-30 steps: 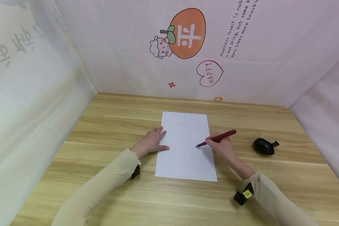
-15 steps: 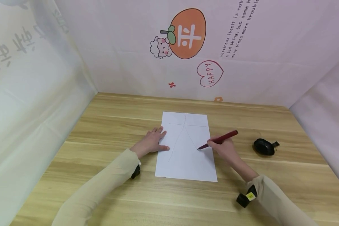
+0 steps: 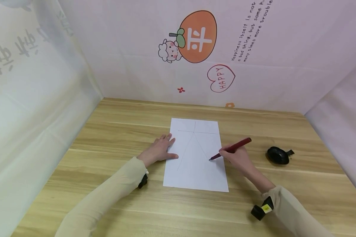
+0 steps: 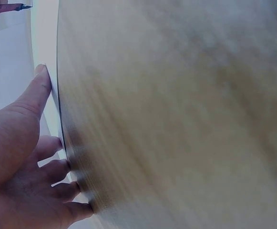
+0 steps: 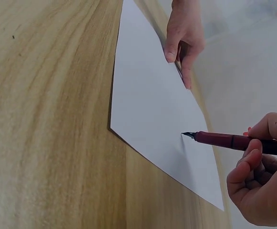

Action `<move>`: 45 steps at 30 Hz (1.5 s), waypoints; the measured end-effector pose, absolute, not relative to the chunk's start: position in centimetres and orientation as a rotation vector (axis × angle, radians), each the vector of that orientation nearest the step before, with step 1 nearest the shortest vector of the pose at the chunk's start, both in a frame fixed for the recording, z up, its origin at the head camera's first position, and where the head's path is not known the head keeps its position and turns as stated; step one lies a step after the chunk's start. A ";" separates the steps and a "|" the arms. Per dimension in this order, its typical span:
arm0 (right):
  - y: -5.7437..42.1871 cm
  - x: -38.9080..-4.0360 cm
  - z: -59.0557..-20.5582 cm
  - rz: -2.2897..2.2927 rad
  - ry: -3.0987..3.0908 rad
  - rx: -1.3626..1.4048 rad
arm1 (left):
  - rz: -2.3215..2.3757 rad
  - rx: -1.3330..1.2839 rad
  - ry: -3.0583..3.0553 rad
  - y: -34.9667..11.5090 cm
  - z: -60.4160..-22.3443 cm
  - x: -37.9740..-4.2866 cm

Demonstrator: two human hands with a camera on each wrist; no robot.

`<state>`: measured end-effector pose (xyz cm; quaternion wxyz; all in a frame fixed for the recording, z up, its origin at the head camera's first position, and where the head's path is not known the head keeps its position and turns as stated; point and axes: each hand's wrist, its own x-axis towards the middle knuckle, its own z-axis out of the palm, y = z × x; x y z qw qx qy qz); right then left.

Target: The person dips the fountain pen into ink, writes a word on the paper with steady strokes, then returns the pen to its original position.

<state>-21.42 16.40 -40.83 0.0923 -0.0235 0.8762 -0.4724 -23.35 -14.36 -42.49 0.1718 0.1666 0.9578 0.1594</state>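
A white sheet of paper (image 3: 192,174) lies on the wooden table, bearing a thin horizontal line, a short upright stroke and two slanting lines that spread downward. My right hand (image 3: 236,159) pinches a dark red fountain pen (image 3: 238,144). In the right wrist view the pen's black nib (image 5: 189,135) meets the paper near its right side. My left hand (image 3: 158,149) rests on the sheet's left edge with thumb and fingers spread. The left wrist view shows the thumb (image 4: 35,90) and fingers lying along that edge.
A black rounded object (image 3: 278,155) with a small tab sits on the table (image 3: 130,210) to the right of my right hand. White printed cloth (image 3: 130,59) stands behind the table and at both sides. A black wrist device (image 3: 262,209) is on my right forearm.
My right hand and the pen have moved down and slightly right over the paper. The right slanting line has grown longer behind the nib. My left hand stays in place.
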 end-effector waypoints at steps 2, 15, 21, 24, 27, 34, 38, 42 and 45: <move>16.5 -21.4 -40.7 -1.389 2.603 -0.076 | 0.454 0.473 2.720 -14.4 -42.5 -23.4; 16.6 -21.3 -40.2 -1.357 2.582 -0.055 | 0.475 0.477 2.729 -14.4 -42.4 -23.6; 16.8 -21.1 -40.1 -1.334 2.593 -0.061 | 0.461 0.479 2.739 -14.5 -42.5 -23.7; 16.9 -21.1 -40.0 -1.319 2.601 -0.066 | 0.464 0.476 2.733 -14.5 -42.4 -23.7; 17.0 -21.0 -40.0 -1.306 2.601 -0.063 | 0.466 0.478 2.731 -14.4 -42.5 -23.7; 17.4 -20.9 -39.9 -1.352 2.557 -0.088 | 0.451 0.487 2.747 -14.2 -42.6 -23.7; 17.5 -20.8 -39.7 -1.323 2.572 -0.108 | 0.459 0.486 2.744 -14.1 -42.5 -23.7; 17.6 -20.6 -39.4 -1.293 2.584 -0.116 | 0.473 0.485 2.742 -14.1 -42.4 -23.7; 17.6 -20.5 -39.2 -1.289 2.585 -0.119 | 0.474 0.487 2.743 -14.1 -42.4 -23.6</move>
